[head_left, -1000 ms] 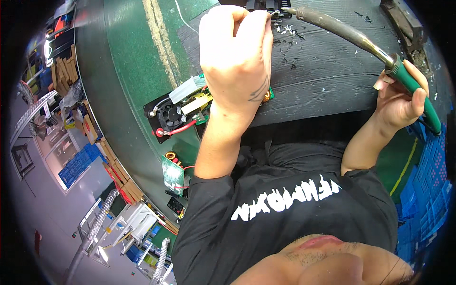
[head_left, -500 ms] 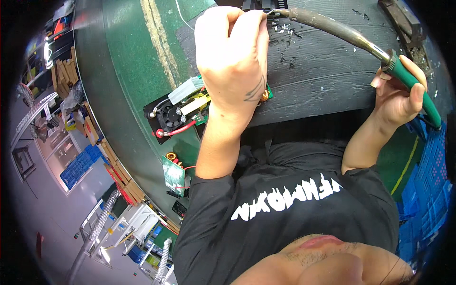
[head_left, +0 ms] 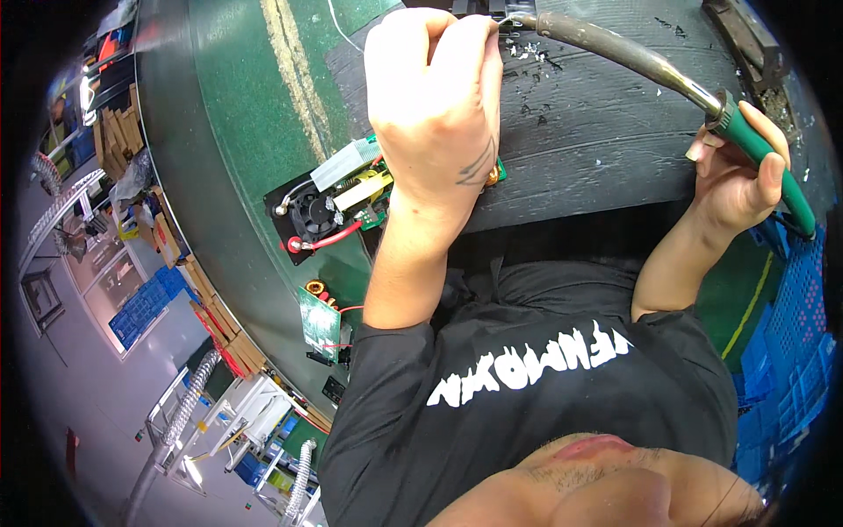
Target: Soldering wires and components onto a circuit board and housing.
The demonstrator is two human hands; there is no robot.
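My left hand [head_left: 435, 97] was curled shut, fingers pinched on a thin solder wire [head_left: 502, 19] at the far edge of the worktop [head_left: 597, 132]. My right hand [head_left: 738, 180] gripped the green handle of the soldering iron [head_left: 632, 57], fingers wrapped closed around it. The iron's long axis ran from that handle up and leftward, its tip meeting the wire just beside my left fingertips. The left hand was much the nearer to that joint. A circuit board [head_left: 338, 202] with a fan lay under my left wrist.
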